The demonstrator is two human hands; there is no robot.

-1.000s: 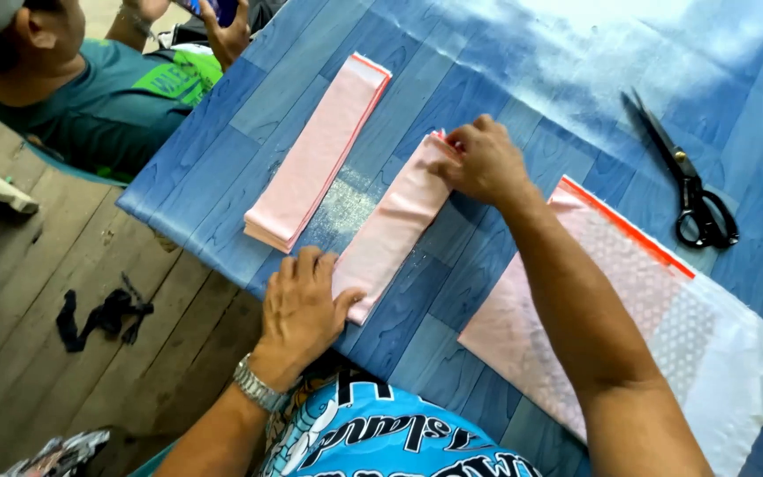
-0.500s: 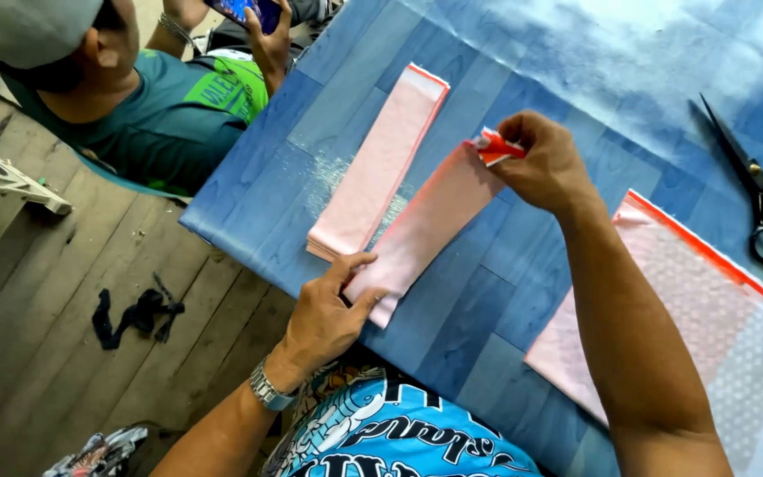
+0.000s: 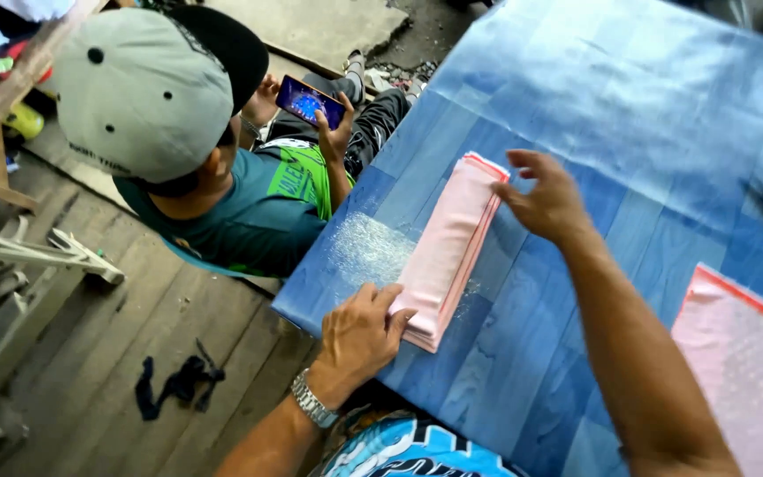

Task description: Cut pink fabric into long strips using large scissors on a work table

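Pink stack (image 3: pixel 446 256) of folded bubble-wrap pieces lies on the blue table (image 3: pixel 629 115), running toward its near-left edge. Left hand (image 3: pixel 359 336) lies on the near end, fingers curled over the corner, pressing down. Right hand (image 3: pixel 547 199) sits at the far end, fingers loosely spread, tips just touching the red-edged end; no pinch visible. Risk: the near end sits close to the table edge, so a push from the right hand could slide it off onto the plank floor (image 3: pixel 90 371). Layers look slippery; uneven pressure may fan them out of line. Another pink sheet (image 3: pixel 744 362) lies apart at right. Seated person in cap (image 3: pixel 147 88) beside the table holds a phone (image 3: pixel 309 100); a bump could jog the stack.
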